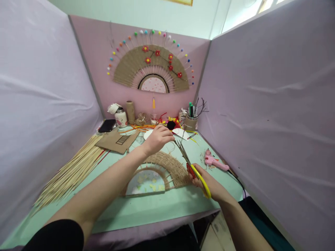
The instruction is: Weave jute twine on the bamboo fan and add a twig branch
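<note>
My left hand (157, 138) hovers over the table with its fingers pinched together, apparently on a thin strand of twine that I cannot make out clearly. My right hand (206, 181) grips scissors (195, 170) with yellow and red handles; their blades point up and left toward my left hand. Below both hands lies a half-round fan (159, 170) woven of twine over thin sticks, with a pale centre panel. It rests flat on the light green table (146, 209).
A bundle of thin bamboo sticks (70, 170) lies at the left. A cardboard piece (117, 140), a phone (106, 125), a twine spool (130, 111), a pen cup (190, 120) stand behind. A pink glue gun (214, 161) lies at the right. A finished fan (153, 68) hangs on the back wall.
</note>
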A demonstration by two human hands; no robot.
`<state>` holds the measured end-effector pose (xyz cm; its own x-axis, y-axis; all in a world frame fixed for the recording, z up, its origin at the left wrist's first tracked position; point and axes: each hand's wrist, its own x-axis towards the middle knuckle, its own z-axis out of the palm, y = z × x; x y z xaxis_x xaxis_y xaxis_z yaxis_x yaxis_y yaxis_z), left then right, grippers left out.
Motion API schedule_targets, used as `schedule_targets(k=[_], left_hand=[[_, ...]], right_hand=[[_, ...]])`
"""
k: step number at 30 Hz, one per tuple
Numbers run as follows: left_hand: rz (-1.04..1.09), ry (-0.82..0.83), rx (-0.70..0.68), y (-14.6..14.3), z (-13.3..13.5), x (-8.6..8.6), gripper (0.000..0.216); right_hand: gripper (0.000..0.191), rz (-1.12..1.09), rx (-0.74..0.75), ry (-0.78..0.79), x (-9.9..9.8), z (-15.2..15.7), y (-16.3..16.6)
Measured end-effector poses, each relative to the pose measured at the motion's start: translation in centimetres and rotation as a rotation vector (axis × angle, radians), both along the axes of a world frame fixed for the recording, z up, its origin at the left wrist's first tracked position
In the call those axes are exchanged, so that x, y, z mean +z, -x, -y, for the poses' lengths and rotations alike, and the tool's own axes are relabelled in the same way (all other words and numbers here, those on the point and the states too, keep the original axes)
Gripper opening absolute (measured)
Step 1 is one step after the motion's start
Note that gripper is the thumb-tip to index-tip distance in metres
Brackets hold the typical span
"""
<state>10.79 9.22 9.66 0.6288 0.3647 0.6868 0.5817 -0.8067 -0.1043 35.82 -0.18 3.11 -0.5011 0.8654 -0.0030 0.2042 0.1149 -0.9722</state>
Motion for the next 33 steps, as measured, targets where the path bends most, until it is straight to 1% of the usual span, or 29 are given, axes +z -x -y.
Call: schedule_targets(k=[3, 5, 9, 11, 12, 14, 15, 16, 17, 18, 20, 21, 22, 24, 27, 31, 33], left_hand=[[-0.136, -0.041, -0.035, -0.2, -0.5, 1.0, 0.025], [-0.189, -0.057, -0.049, -0.3, -1.0, 1.3, 0.024], [-0.197, -0.046, -0.038, -0.6, -2.1, 1.4, 0.022], [-0.156, -0.026, -0.003, -0.9, -2.3, 1.2, 0.021], [-0.103, -0.010, 0.028, -1.1, -2.2, 1.0, 0.020], [0.099, 0.050, 0.120, -1.9, -1.7, 0.6, 0.016], [0.237, 0.113, 0.180, -2.5, -1.3, 0.3, 0.019], [0.390, 0.212, 0.232, -3.1, -0.8, 0.0, 0.023], [0.519, 0.365, 0.254, -3.9, -0.4, -0.3, 0.026], [0.618, 0.582, 0.246, -4.7, 0.1, -0.6, 0.025], [0.772, 1.064, 0.181, -6.3, 0.9, -1.1, 0.022], [0.842, 1.207, 0.148, -7.1, 1.1, -1.3, 0.021], [0.908, 1.285, 0.121, -7.7, 1.4, -1.4, 0.019], [1.032, 1.340, 0.081, -8.6, 1.5, -1.6, 0.013], [1.155, 1.342, 0.032, -9.0, 1.2, -1.8, 0.008], [1.150, 1.407, -0.037, -8.6, 0.5, -2.1, 0.012], [1.120, 1.456, -0.034, -8.4, 0.3, -2.2, 0.011]], right_hand=[[0.029, 0.048, -0.021, -0.014, 0.2, -0.1, -0.3], [0.030, 0.071, -0.047, 0.000, 0.2, -0.1, -0.2], [0.030, 0.031, -0.114, 0.115, -0.6, -0.2, 0.2], [0.030, -0.010, -0.121, 0.149, -1.1, -0.4, 0.5], [0.030, -0.015, -0.131, 0.141, -1.3, -0.6, 0.6], [0.031, 0.015, -0.190, 0.065, -1.6, -1.3, 0.8], [0.032, 0.048, -0.242, -0.001, -1.6, -1.6, 0.8], [0.033, 0.088, -0.304, -0.078, -1.7, -2.0, 0.9], [0.033, 0.129, -0.368, -0.155, -1.7, -2.3, 0.9], [0.033, 0.169, -0.424, -0.224, -1.7, -2.6, 1.0], [0.033, 0.241, -0.502, -0.318, -1.8, -3.0, 1.2], [0.032, 0.273, -0.527, -0.344, -1.8, -3.1, 1.3], [0.031, 0.301, -0.543, -0.361, -1.8, -3.1, 1.5], [0.030, 0.355, -0.571, -0.378, -1.8, -3.1, 1.8], [0.027, 0.423, -0.593, -0.381, -1.9, -3.0, 2.1], [0.018, 0.479, -0.581, -0.369, -1.9, -3.4, 2.0], [0.015, 0.520, -0.577, -0.358, -1.8, -3.6, 1.8]])
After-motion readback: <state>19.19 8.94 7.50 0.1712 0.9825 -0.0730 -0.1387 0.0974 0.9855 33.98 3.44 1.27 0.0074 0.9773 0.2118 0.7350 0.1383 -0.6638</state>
